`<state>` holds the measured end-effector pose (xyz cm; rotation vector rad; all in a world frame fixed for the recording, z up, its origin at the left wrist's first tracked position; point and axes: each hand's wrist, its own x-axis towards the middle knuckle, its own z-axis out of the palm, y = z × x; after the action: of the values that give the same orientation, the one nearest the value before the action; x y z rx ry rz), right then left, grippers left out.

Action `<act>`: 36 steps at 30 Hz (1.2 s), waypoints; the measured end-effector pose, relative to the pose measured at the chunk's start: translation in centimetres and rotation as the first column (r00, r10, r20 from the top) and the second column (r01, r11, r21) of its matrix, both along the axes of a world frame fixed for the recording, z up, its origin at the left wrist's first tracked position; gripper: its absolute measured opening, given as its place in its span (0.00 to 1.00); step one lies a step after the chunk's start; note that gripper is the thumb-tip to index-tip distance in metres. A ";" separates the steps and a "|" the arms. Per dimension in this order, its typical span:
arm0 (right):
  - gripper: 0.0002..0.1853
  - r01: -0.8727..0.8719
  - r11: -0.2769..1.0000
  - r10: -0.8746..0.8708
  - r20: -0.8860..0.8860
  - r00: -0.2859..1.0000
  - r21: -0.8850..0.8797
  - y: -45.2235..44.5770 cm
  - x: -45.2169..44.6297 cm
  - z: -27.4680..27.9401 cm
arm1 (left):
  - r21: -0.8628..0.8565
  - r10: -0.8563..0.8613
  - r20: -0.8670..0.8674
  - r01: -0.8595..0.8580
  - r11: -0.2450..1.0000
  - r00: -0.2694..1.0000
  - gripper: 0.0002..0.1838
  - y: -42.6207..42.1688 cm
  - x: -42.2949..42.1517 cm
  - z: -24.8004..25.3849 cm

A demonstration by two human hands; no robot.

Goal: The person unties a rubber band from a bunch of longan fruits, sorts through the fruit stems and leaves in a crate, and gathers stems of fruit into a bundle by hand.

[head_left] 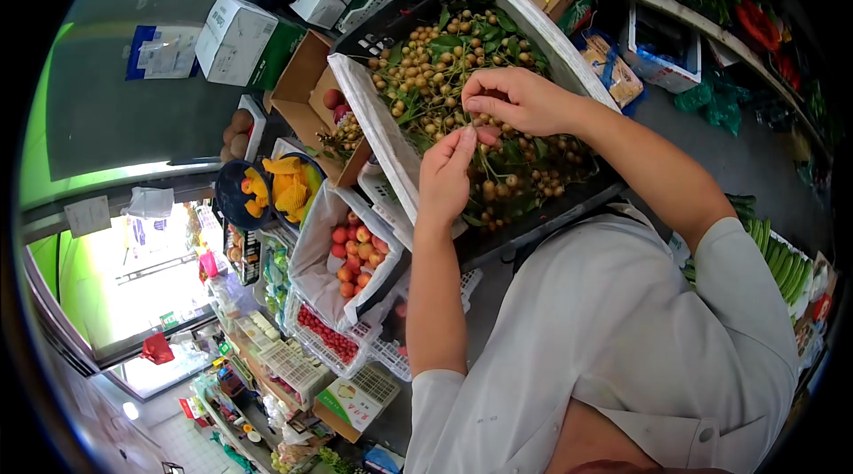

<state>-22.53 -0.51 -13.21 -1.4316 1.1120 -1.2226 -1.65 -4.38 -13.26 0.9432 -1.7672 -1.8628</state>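
My pale shirt (pixel 613 323) lies closest, and just beyond my lap sits the black crate (pixel 409 1) heaped with longans (pixel 425 65), their stems and leaves (pixel 447 43) tangled among them. I judge it stands so near me so that both hands can work over the fruit without stretching. The white lining (pixel 378 114) folded over its rim probably spares the longans from rubbing on the hard sides.

My right hand (pixel 526 101) comes in from the right, forearm slanting across the crate, wrist bent a little, index finger arched down toward the thumb. My left hand (pixel 444 176) rises from below, forearm nearly straight up, thumb laid along the bent fingers. The fingertips face each other, near but apart, above the middle of the heap; I suppose they are set this way to handle something small between them. On both hands the fingers are drawn in as if pinching, yet I cannot tell whether they grip a stem.

Left of the crate are an open carton (pixel 298 92) and a lined basket (pixel 311 265) of red fruit (pixel 360 247).
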 end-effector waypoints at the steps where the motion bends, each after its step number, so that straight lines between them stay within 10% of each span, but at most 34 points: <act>1: 0.08 0.003 1.000 -0.003 0.002 1.000 0.002 0.1 0.0 0.1 | 0.002 -0.003 0.002 0.003 1.000 1.000 0.20 0.2 -0.1 0.2; 10: 0.08 -0.174 0.980 0.150 0.221 0.964 0.094 0.0 -0.5 -0.4 | -0.207 0.014 0.183 0.025 0.978 0.983 0.18 0.1 -0.1 0.1; 15: 0.10 -0.158 0.978 0.181 -0.181 0.967 0.136 -0.2 -1.9 -0.5 | -0.676 0.063 0.199 0.090 0.731 0.978 0.12 0.5 -0.2 -0.9; 20: 0.08 -0.137 0.962 0.218 -0.360 0.907 0.237 0.8 -1.8 2.6 | -0.735 0.119 0.107 -0.002 0.678 0.987 0.09 0.6 -0.4 -1.5; 22: 0.09 0.118 0.972 -0.064 -0.251 0.966 0.204 1.1 -1.5 2.8 | -0.719 0.250 0.021 -0.159 0.676 0.968 0.09 0.5 -0.5 0.5; 26: 0.09 0.347 0.923 -0.349 -0.014 0.937 0.166 0.7 -0.8 2.8 | -0.355 0.408 -0.124 -0.425 0.833 0.904 0.14 0.0 -0.3 0.0; 27: 0.09 0.333 0.930 -0.332 -0.032 0.943 0.154 0.8 -0.2 3.1 | -0.067 0.372 -0.137 -0.384 0.921 0.918 0.16 -0.2 -0.1 -0.2; 31: 0.07 0.464 0.881 -0.470 0.054 0.881 0.097 2.8 3.8 4.5 | 0.126 0.221 -0.248 -0.195 0.973 0.943 0.23 0.7 -0.8 1.2; 36: 0.04 0.438 0.895 -0.442 0.033 0.896 0.086 6.7 7.1 3.3 | 0.635 0.393 -0.407 -0.053 0.770 0.825 0.22 3.6 -0.1 3.2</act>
<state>-15.46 6.16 -9.92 -1.1125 1.4841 -1.5020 -1.78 -0.75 -10.01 0.6986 -0.6911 -2.2694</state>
